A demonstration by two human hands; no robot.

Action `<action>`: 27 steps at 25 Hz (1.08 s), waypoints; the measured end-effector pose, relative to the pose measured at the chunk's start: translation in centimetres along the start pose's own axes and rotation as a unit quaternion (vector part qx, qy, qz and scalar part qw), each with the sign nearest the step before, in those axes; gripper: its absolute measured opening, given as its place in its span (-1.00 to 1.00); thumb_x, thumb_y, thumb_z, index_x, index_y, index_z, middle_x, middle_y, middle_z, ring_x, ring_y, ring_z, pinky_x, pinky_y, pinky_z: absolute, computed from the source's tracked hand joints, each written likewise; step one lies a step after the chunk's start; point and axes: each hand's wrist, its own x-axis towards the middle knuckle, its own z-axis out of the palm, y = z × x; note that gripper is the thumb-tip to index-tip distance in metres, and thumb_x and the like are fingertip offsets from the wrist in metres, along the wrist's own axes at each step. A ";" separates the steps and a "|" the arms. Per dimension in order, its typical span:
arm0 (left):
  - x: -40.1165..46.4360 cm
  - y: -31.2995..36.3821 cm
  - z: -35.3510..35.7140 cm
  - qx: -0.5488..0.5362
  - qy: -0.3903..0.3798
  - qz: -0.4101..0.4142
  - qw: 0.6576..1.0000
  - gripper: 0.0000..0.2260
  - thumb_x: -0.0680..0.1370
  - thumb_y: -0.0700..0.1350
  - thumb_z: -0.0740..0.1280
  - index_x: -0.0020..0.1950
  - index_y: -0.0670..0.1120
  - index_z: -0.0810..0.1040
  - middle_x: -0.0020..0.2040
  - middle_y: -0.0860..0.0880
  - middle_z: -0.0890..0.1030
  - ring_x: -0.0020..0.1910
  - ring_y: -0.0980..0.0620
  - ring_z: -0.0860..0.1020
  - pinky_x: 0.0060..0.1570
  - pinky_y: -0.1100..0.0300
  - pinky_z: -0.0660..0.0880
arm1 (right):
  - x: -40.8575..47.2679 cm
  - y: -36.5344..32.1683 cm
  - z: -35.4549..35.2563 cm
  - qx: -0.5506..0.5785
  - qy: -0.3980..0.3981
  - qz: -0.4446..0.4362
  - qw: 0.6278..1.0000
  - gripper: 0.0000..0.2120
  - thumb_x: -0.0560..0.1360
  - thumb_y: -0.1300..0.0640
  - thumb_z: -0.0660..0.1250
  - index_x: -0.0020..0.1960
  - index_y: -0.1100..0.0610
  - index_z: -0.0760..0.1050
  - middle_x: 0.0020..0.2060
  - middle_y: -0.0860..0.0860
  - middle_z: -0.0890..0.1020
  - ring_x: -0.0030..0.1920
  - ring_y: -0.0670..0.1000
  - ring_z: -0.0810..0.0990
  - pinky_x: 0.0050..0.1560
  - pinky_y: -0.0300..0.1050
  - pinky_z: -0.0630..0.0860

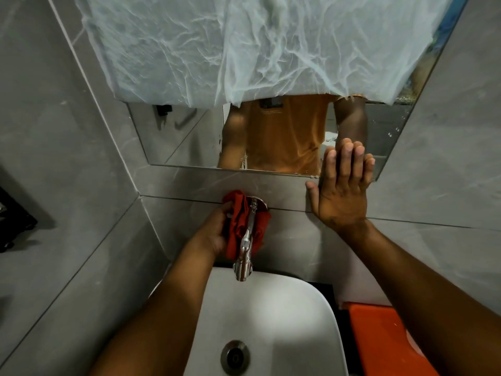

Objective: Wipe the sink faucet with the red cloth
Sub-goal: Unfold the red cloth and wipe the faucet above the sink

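A chrome faucet (245,252) juts from the grey tiled wall over a white sink (298,321). The red cloth (238,221) is bunched around the faucet's body, close to the wall mount. My left hand (214,229) grips the cloth from the left and presses it against the faucet. Flat against the wall tile to the right rests my right hand (341,185), fingers spread and reaching up over the mirror's lower edge; it holds nothing.
A mirror (189,137) hangs above the faucet, its upper part covered by a white crumpled sheet (244,44). An orange object (385,340) lies right of the sink. A metal drain (234,356) sits in the basin. A dark object (13,221) stands at the far left.
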 end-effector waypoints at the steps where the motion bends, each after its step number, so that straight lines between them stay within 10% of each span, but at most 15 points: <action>1: -0.4 0.6 0.8 0.028 0.018 0.019 0.999 -0.61 0.53 0.13 0.29 0.12 -0.15 0.64 0.08 -0.23 0.67 0.10 -0.22 0.60 0.25 -0.17 0.47 | 0.0 0.0 0.0 -0.003 0.000 0.002 1.000 -0.26 0.56 -0.15 0.23 0.54 0.26 0.07 0.59 0.12 -0.25 0.60 0.17 -0.23 0.56 0.28 -0.05; 4: -1.0 1.2 4.7 0.344 0.120 0.110 0.925 -0.73 0.58 0.02 0.25 0.01 -0.15 0.60 -0.06 -0.19 0.66 -0.10 -0.12 0.63 0.00 0.00 0.54 | 0.0 -0.2 0.0 -0.009 0.004 0.011 1.000 -0.27 0.57 -0.15 0.22 0.54 0.28 0.09 0.59 0.12 -0.26 0.60 0.17 -0.24 0.57 0.25 -0.10; 8: -0.5 -3.1 8.6 0.812 0.307 0.076 0.491 -0.34 0.50 0.00 0.38 0.47 -0.30 0.24 0.40 -0.39 0.33 0.33 -0.40 0.38 0.34 -0.37 0.26 | 0.0 -0.2 0.1 -0.014 0.003 0.007 1.000 -0.25 0.58 -0.15 0.21 0.56 0.28 0.04 0.59 0.14 -0.24 0.60 0.18 -0.24 0.57 0.27 -0.10; 10: -1.0 -5.0 8.3 0.843 0.317 0.113 0.419 -0.20 0.45 0.01 0.44 0.49 -0.33 0.12 0.40 -0.43 0.29 0.32 -0.44 0.37 0.33 -0.44 0.20 | 0.0 -0.1 0.1 -0.015 0.000 0.008 1.000 -0.24 0.58 -0.15 0.20 0.57 0.27 0.02 0.59 0.14 -0.27 0.59 0.18 -0.25 0.57 0.25 -0.13; 15: -4.2 -10.1 3.9 0.755 0.360 0.267 0.479 -0.12 0.39 0.12 0.47 0.55 -0.17 0.11 0.43 -0.35 0.37 0.33 -0.39 0.43 0.40 -0.39 0.08 | 0.0 -0.2 -0.3 -0.017 -0.011 0.007 1.000 -0.23 0.59 -0.17 0.18 0.58 0.24 -0.03 0.58 0.11 -0.30 0.59 0.16 -0.27 0.58 0.21 -0.15; 18: -5.2 -13.0 1.4 0.576 0.310 0.338 0.677 -0.36 0.50 0.11 0.31 0.53 -0.04 0.20 0.43 -0.15 0.41 0.39 -0.20 0.42 0.46 -0.13 0.20 | -0.1 -0.2 -0.3 -0.024 -0.006 0.006 1.000 -0.24 0.59 -0.17 0.19 0.57 0.25 0.01 0.58 0.11 -0.30 0.59 0.15 -0.27 0.59 0.19 -0.18; 20: -5.0 -12.8 0.4 0.322 0.271 0.361 0.832 -0.72 0.59 0.11 0.18 0.30 0.19 0.43 0.23 -0.05 0.59 0.13 -0.05 0.59 0.08 0.15 0.53 | 0.1 -0.3 -0.3 -0.020 -0.007 0.009 1.000 -0.25 0.59 -0.17 0.18 0.56 0.26 0.02 0.58 0.10 -0.32 0.59 0.14 -0.28 0.59 0.19 -0.18; 22: -4.0 -11.0 -0.5 0.049 0.178 0.235 0.954 -0.66 0.63 0.15 0.06 0.15 0.10 0.58 0.09 -0.16 0.68 -0.04 -0.07 0.65 -0.11 0.10 0.58 | 0.0 -0.3 -0.3 -0.022 -0.009 0.012 1.000 -0.26 0.59 -0.17 0.17 0.56 0.26 0.02 0.58 0.09 -0.33 0.59 0.14 -0.30 0.58 0.19 -0.17; 25: -3.4 -9.1 -2.3 -0.060 0.047 0.043 0.996 -0.38 0.57 0.27 0.04 0.22 -0.17 0.62 0.07 -0.25 0.68 0.07 -0.24 0.61 0.29 -0.25 0.43 | 0.0 -0.4 -0.3 -0.022 -0.019 0.016 0.999 -0.26 0.60 -0.17 0.15 0.56 0.25 -0.01 0.57 0.09 -0.35 0.59 0.14 -0.31 0.58 0.21 -0.16; 27: -2.7 -8.2 -2.5 0.009 0.056 0.038 0.998 -0.37 0.58 0.27 0.02 0.19 -0.18 0.63 0.05 -0.24 0.68 0.06 -0.23 0.61 0.19 -0.20 0.51 | -0.2 -0.4 -0.1 -0.023 -0.012 0.011 1.000 -0.26 0.60 -0.17 0.16 0.56 0.26 -0.01 0.58 0.10 -0.33 0.59 0.15 -0.30 0.58 0.22 -0.16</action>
